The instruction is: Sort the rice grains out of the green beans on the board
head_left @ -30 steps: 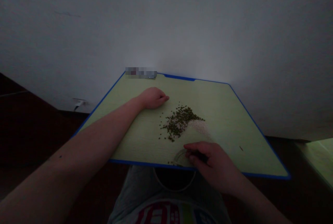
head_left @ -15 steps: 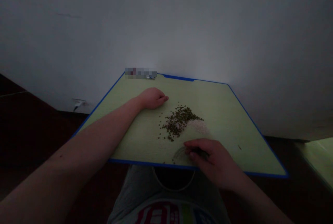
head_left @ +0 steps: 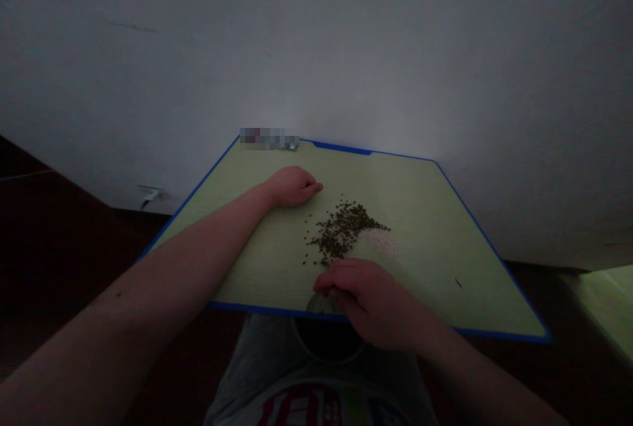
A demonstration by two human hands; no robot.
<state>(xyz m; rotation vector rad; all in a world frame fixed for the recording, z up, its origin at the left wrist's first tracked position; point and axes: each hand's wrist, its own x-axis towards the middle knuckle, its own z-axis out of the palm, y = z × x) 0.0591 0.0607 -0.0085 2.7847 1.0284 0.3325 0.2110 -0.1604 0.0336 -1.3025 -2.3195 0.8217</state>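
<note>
My left hand (head_left: 295, 186) rests closed on the pale green tabletop (head_left: 410, 195), left of and behind the pile, and nothing shows in it. Dark green beans (head_left: 346, 225) lie in a loose heap, with a patch of small whitish grains (head_left: 376, 240) against their right side. At the near edge, my right hand (head_left: 368, 301) is closed on a clear, round-edged piece (head_left: 320, 304) that sits low against the table. The hand covers much of that piece. Right below the edge is a dark round container (head_left: 329, 341) with a light rim, between my legs.
The table has a blue border (head_left: 499, 335) and stands against a pale wall (head_left: 346, 37). A blurred-out object (head_left: 270, 139) lies at its back left corner. A thin dark sliver (head_left: 458, 283) is on the right side. A plug (head_left: 152, 196) sits in the wall at left.
My right hand has moved left along the near edge with the clear piece, toward the spot above the container. A few beans by that edge are out of sight now. My left hand stays put.
</note>
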